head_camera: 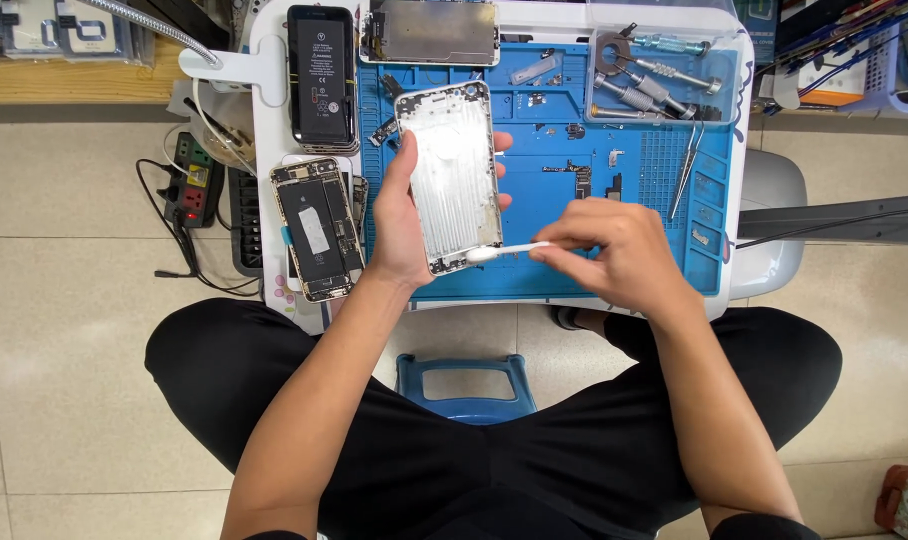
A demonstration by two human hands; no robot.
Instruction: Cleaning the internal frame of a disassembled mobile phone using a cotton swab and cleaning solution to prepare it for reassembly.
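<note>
Phone housing (452, 178), an emptied silver rear shell with its inner face upward, is being held over the near-left part of the blue work mat (634, 255). It is being gripped along its long edges by the left hand (402, 225), the thumb lying on the left edge and the fingertips (501, 141) curling round the right edge. A white cotton swab (507, 251) is being pinched between thumb and fingers of the right hand (614, 250), which is closed around the stick; the swab's tip is being pressed at the lower right corner of the housing.

Several risks are being judged from this arrangement. The housing is being supported by one hand only, so a slip of the grip could let it drop onto the small loose parts (574, 180) lying on the mat just beside it, scattering them. Excess pressure on the thin swab could bend or snap the stick, and fibres could be left behind in the corner. The right forearm is passing close to the mat's front edge, where small pieces could be swept off.

To the left, a second opened phone (316, 228) and a black battery (321, 75) are being kept on the white table (269, 110); screwdrivers (644, 85) are being stored in a clear tray at the far right, with tweezers (686, 165) just below.
</note>
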